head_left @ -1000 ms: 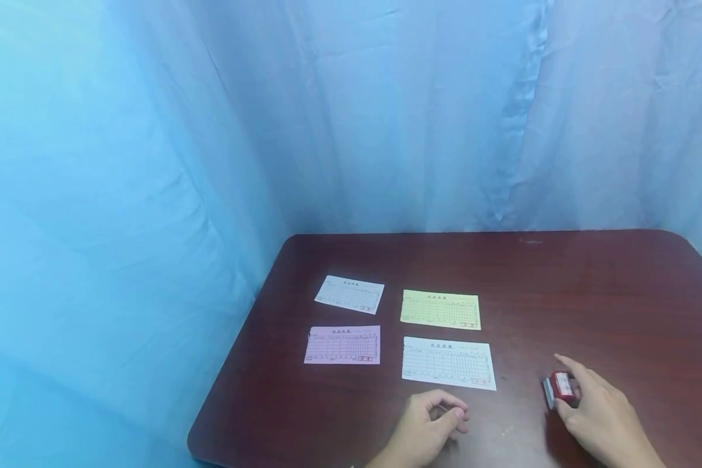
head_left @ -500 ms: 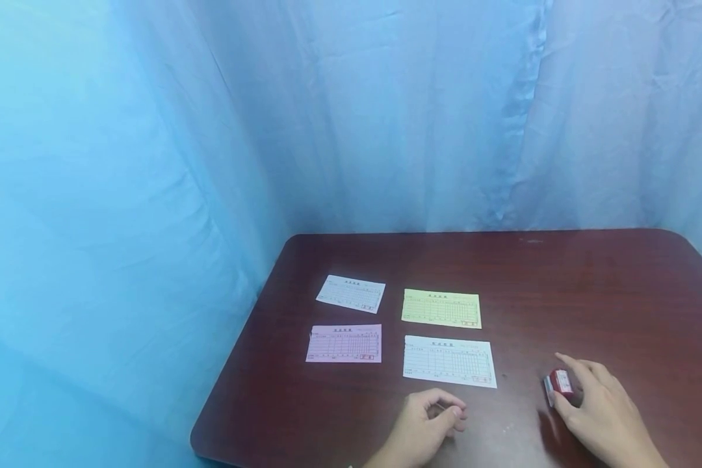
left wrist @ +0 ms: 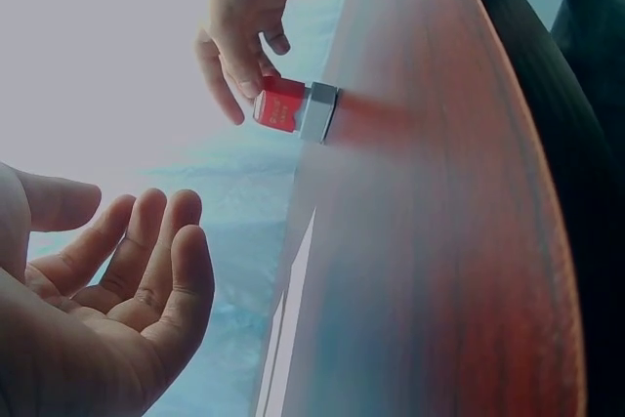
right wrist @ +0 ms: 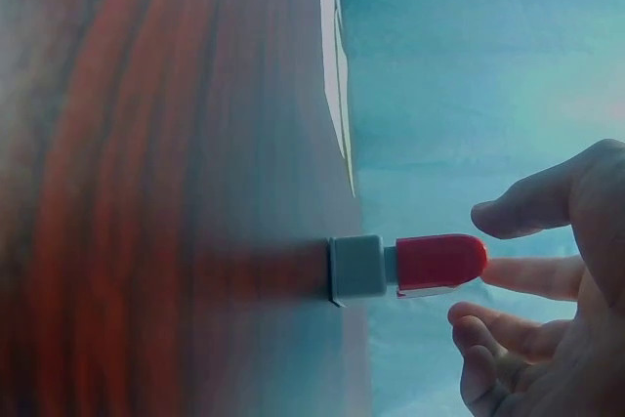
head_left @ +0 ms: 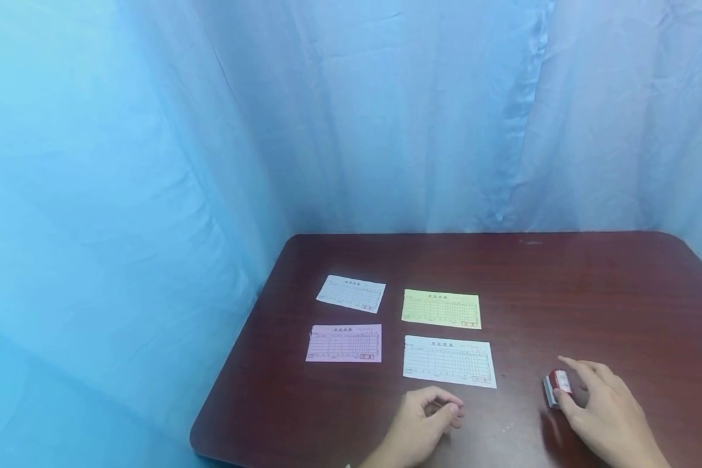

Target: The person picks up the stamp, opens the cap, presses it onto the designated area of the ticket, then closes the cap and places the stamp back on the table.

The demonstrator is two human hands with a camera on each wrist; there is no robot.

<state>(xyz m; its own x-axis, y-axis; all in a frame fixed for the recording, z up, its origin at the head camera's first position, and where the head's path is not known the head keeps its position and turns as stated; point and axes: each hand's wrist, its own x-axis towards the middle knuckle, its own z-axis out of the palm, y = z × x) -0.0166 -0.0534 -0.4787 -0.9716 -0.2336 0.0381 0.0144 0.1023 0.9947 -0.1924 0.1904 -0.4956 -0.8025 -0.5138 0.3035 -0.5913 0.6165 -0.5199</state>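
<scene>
A self-inking stamp [head_left: 558,388] with a red top and a grey base stands upright on the dark red-brown table, right of the slips. My right hand [head_left: 608,409] is around its red top. In the right wrist view the thumb [right wrist: 522,204] is apart from the stamp, and one fingertip lies at the end of the red top; whether it touches cannot be told. Loosely curled and holding nothing, my left hand [head_left: 418,422] is near the white slip [head_left: 449,361]. That palm [left wrist: 107,329] faces up in the left wrist view.
Three more printed slips lie behind and to the left: a yellow one [head_left: 441,309], a pink one [head_left: 343,343] and another white one [head_left: 351,294]. Each slip bears a small red mark at its lower right. Blue curtains [head_left: 409,117] hang beyond the table [head_left: 591,299].
The right thumb has shifted slightly across the front of the stamp's red top. My left hand has drifted a little to the left. The stamp and slips stay where they were.
</scene>
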